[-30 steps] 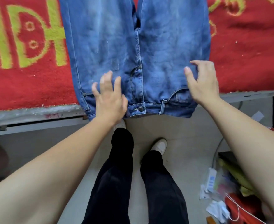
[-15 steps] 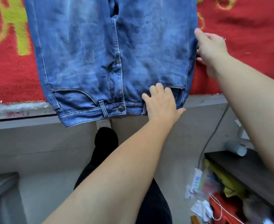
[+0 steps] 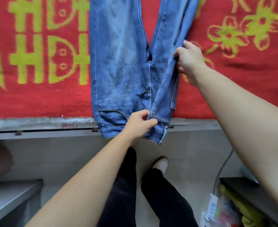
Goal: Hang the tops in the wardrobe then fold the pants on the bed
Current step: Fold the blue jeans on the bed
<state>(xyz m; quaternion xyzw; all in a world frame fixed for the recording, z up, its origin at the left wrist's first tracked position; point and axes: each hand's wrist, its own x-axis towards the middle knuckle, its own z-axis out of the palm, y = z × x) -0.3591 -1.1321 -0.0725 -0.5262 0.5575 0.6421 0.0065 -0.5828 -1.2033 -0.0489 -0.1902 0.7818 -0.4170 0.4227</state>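
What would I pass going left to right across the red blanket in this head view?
Yellow lettering → jeans → right hand, gripping the jeans' right edge → yellow flower pattern.

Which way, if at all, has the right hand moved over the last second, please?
Yes. The right hand has moved away from the bed edge, farther up the jeans, and now grips their outer seam.

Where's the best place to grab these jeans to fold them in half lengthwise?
Grip the jeans at the right-hand outer seam, thigh and waistband, coming from the right. They lie front up, legs side by side, waist overhanging the bed, so that free edge swings over the other leg.
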